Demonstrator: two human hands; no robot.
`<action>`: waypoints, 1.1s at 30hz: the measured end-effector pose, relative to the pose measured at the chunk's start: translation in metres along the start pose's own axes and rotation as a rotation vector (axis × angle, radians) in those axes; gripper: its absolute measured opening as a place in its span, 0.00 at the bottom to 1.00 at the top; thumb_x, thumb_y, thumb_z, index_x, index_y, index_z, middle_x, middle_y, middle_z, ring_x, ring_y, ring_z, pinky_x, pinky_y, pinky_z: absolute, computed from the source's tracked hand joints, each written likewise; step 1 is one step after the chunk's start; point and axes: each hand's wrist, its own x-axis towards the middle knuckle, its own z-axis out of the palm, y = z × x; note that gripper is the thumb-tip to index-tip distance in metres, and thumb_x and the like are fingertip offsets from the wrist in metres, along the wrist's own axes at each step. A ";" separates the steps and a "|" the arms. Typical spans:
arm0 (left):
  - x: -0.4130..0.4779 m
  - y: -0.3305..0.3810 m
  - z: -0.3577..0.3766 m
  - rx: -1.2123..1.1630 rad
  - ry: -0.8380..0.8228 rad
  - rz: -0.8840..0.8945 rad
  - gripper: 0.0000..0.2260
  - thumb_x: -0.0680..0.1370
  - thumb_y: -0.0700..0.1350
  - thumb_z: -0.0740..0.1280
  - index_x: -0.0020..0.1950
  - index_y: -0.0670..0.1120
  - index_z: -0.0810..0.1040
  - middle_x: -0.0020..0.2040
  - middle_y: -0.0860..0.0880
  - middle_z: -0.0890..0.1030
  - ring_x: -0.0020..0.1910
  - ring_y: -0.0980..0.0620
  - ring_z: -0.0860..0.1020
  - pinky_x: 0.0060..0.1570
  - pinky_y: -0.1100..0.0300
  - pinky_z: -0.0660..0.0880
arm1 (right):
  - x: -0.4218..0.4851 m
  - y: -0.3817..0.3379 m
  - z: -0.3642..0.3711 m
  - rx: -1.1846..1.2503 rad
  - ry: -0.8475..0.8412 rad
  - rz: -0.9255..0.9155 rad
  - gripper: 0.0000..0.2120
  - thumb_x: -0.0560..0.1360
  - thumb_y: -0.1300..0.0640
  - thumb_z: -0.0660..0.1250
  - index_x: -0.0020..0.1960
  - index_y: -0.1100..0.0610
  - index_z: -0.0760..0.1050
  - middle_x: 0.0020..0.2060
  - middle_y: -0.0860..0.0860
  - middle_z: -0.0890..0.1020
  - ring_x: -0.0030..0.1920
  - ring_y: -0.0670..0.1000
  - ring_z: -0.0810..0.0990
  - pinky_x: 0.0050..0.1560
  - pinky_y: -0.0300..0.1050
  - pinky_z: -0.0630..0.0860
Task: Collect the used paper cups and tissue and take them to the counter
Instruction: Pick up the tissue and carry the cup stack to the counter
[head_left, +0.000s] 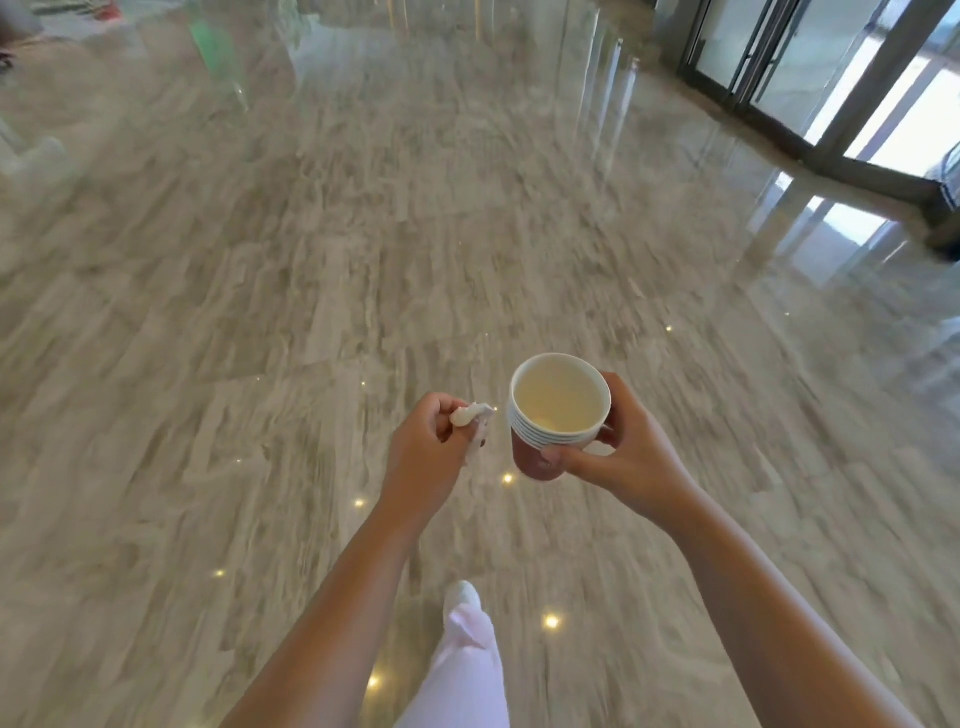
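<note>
Head view looks down on both hands, held out in front of the body above a polished, veined stone floor (260, 312). The right hand (631, 457) grips a nested stack of paper cups (540, 441). Its fingers curl round the far side and its thumb presses across the near wall just under the rims. Several white rims show one below another, and the outer wall beneath them is reddish. The top cup's mouth faces up and its inside looks pale yellow (leftover drink or only the lining, I cannot tell). Just left of the cups and not touching them, the left hand (423, 447) is clenched round a crumpled white tissue (470, 415), a twist of which pokes out between thumb and fingers toward the stack.

Below the hands, a leg in pale trousers (467, 670) ends in a white shoe (462, 595) set forward on the floor. The floor is streaked with blur, which suggests walking. Well beyond the right hand, glass doors (831, 78) let in daylight.

As I judge it, the collecting part looks done, since cups and tissue are both in hand and off any surface. What is left is the carry itself and setting everything down. No table shows anywhere ahead of the hands, so how much of the walk remains cannot be told, nor whether any cups were left behind.
</note>
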 end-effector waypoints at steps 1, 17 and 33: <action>0.032 0.000 -0.001 0.002 -0.006 -0.005 0.04 0.73 0.51 0.68 0.42 0.53 0.75 0.36 0.55 0.84 0.38 0.52 0.81 0.35 0.62 0.75 | 0.032 0.002 0.001 0.005 0.003 0.001 0.29 0.59 0.44 0.76 0.56 0.39 0.68 0.50 0.38 0.79 0.53 0.40 0.78 0.50 0.37 0.76; 0.416 0.034 0.034 0.027 -0.042 -0.009 0.06 0.73 0.52 0.68 0.45 0.52 0.75 0.37 0.54 0.84 0.36 0.61 0.80 0.33 0.72 0.73 | 0.409 0.027 -0.041 -0.001 0.028 -0.020 0.27 0.63 0.55 0.78 0.54 0.38 0.69 0.49 0.34 0.79 0.52 0.38 0.78 0.50 0.30 0.73; 0.810 0.085 0.111 0.041 0.055 -0.033 0.04 0.74 0.52 0.67 0.44 0.54 0.75 0.37 0.53 0.84 0.39 0.54 0.82 0.40 0.58 0.76 | 0.813 0.072 -0.142 0.004 -0.038 -0.049 0.27 0.62 0.54 0.78 0.54 0.38 0.68 0.51 0.40 0.79 0.53 0.39 0.78 0.50 0.36 0.75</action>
